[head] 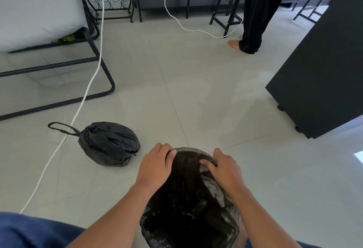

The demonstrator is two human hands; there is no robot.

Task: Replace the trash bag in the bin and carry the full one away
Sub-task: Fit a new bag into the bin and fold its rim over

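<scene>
Curled over the far rim of the bin (196, 150), left hand (155, 166) and right hand (225, 167) both pinching the thin fresh liner (188, 198); soft, slippery film, likely to slide back unless folded well over. Lying tied on the floor to the left, the full bag (110, 142): probably light, best lifted by its drawstring loop (60, 128).

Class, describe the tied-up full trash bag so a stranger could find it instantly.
Start at the metal-framed seat on the left and follow the white cable down the floor. Right of it sits the full bag, knotted shut with a loop handle, unlike the open bag lining the bin.
</scene>
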